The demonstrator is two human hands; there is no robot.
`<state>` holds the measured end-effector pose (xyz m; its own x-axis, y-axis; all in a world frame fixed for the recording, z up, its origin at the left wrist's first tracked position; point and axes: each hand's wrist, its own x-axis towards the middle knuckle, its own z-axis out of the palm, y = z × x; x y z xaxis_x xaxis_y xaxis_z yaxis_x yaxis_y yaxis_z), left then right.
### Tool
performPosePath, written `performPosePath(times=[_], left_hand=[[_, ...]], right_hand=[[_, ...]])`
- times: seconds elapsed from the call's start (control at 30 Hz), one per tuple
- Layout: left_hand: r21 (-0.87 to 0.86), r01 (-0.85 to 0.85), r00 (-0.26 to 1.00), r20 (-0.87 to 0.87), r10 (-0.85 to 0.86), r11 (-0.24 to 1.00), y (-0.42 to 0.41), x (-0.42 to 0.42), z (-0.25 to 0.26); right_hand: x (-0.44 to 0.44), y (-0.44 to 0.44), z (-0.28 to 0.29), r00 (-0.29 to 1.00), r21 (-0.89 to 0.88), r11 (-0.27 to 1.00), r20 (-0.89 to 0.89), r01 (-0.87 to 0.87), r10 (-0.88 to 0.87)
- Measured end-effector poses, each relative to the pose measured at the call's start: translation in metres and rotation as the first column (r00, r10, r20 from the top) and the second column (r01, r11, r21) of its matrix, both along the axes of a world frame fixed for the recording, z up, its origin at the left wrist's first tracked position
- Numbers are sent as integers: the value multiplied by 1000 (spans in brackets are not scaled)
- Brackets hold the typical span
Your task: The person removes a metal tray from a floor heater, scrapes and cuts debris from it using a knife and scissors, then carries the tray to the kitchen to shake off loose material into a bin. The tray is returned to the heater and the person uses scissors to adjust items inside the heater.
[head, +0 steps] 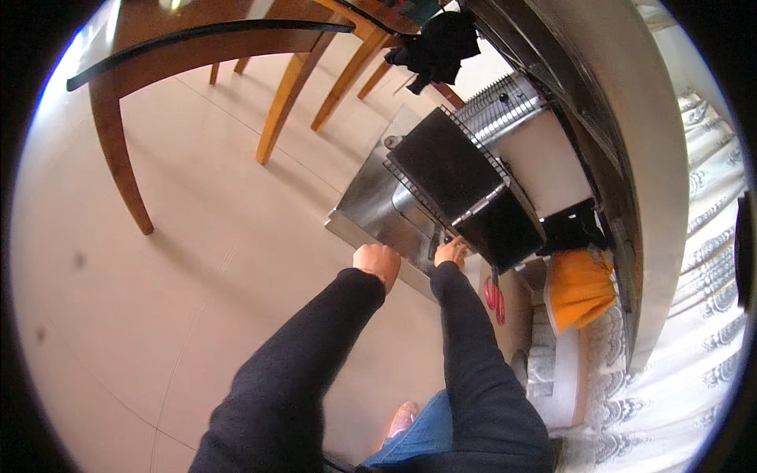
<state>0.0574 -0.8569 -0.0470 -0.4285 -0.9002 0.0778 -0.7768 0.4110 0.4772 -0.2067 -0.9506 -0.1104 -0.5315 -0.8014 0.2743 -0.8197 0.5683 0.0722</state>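
Observation:
My left hand (378, 264), its fingers curled down, is at the near edge of a shiny metal panel or tray (378, 207); what lies beneath its fingers is hidden. My right hand (451, 252) reaches to the lower edge of a black panel in a wire rack (446, 168), close to a small black knob-like part; whether it grips anything cannot be told. Below the rack, to the right of my right hand, hang red-handled scissors (495, 301). A second black panel (502, 230) sits beside the first, with a bright metal strip between them.
Wooden chairs (275, 112) stand on the tiled floor (189, 177) at upper left. A black cloth (440, 47) hangs at the top. An orange cloth (582, 290) hangs at right under a long metal-edged counter or shelf (656, 207). Patterned white curtain (704, 284) fills the far right.

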Motion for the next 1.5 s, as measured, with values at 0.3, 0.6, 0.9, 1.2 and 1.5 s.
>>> performPosePath(times=[0.3,0.6,0.9,1.2,1.5], left_hand=[[-20,-29,978,205,33,999,24,41,0],[20,-19,974,227,14,1000,4,-9,-31],[135,28,978,203,-55,991,19,-18,-34],[162,36,961,265,-78,986,7,-16,-44],[239,91,940,299,-163,967,18,-26,-60]], right_hand=[[1,12,-7,981,-121,990,187,71,-47],[-26,9,-10,928,-127,992,371,20,29],[-8,3,-14,926,-284,948,376,141,-25],[38,38,1,935,-177,981,355,85,-17],[4,-13,0,902,-157,976,427,149,-69]])
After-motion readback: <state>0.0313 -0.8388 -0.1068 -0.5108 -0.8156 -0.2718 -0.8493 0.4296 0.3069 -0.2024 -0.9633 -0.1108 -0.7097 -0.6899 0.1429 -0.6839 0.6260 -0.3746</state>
